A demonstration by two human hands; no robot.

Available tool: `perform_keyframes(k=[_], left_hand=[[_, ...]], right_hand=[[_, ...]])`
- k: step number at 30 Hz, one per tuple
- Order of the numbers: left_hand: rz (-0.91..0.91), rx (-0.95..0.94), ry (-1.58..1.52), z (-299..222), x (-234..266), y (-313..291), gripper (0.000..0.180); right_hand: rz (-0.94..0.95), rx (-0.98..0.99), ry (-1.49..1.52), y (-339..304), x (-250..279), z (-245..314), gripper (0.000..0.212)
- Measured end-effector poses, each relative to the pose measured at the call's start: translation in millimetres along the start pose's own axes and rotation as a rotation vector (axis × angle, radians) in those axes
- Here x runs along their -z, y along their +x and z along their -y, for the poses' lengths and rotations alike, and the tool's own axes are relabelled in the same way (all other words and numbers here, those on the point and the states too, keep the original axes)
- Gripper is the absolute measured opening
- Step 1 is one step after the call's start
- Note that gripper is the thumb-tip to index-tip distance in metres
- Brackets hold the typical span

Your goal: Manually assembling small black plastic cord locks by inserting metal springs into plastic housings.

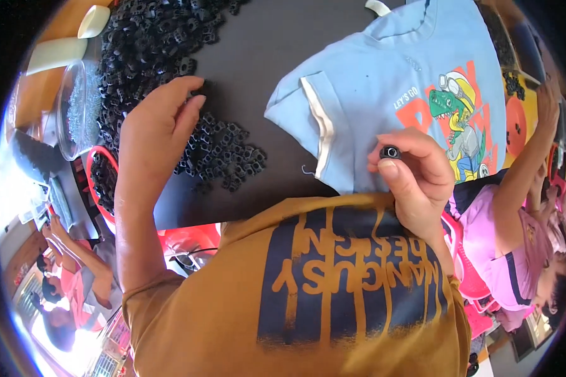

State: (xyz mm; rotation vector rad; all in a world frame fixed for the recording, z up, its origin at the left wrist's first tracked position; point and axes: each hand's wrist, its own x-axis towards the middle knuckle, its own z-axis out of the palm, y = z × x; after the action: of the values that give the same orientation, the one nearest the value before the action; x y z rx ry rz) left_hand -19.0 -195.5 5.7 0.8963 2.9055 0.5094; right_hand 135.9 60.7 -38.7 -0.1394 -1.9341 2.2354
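Observation:
My left hand (154, 122) reaches over a large heap of small black plastic parts (154, 47). Its thumb and forefinger are curled toward each other at the heap's right side. Whatever lies between their tips blends into the dark background. Below that hand, a smaller spread of black parts (223, 154) lies on the dark tabletop (251, 56). My right hand (424, 173) is raised before my chest, pinching a small black plastic part (390, 152) with a pale ring on its face between thumb and fingers. Behind it lies a light blue T-shirt (358, 81) with a cartoon dinosaur print.
At the left stands a clear round container (75, 110) of tiny translucent pieces. Close by is a red-rimmed basket (94, 182) with black parts. On the right, a person in a pink top (503, 239) reaches over the table. Other people (75, 283) sit at the left.

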Motion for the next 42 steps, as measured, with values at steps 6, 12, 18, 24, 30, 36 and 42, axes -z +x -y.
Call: perform_keyframes(k=[6, 12, 18, 24, 30, 36, 42], left_hand=[[0.029, 0.255, -0.100, 3, -2, 0, 0.021], [0.068, 0.186, -0.219, 10, 2, 4, 0.017], [-0.053, 0.080, -0.147, 6, 1, 31, 0.016], [-0.195, -0.177, 0.165, 22, -18, 54, 0.024], [-0.113, -0.168, 0.438, 11, -21, 55, 0.024], [-0.096, -0.300, 0.605, 8, -19, 57, 0.024], [-0.188, -0.259, 0.362, 13, -22, 65, 0.023]], right_hand=[[-0.031, 0.015, -0.028, 1, -3, -4, 0.023], [-0.046, 0.013, -0.072, 1, -3, -3, 0.022], [-0.055, 0.034, -0.085, 0, -5, -5, 0.022], [-0.070, -0.010, -0.064, 1, -5, 0, 0.022], [-0.073, -0.008, -0.042, 1, -2, -2, 0.022], [-0.067, -0.001, -0.028, 0, -1, -1, 0.022], [-0.071, 0.013, -0.022, -1, -1, -1, 0.022]])
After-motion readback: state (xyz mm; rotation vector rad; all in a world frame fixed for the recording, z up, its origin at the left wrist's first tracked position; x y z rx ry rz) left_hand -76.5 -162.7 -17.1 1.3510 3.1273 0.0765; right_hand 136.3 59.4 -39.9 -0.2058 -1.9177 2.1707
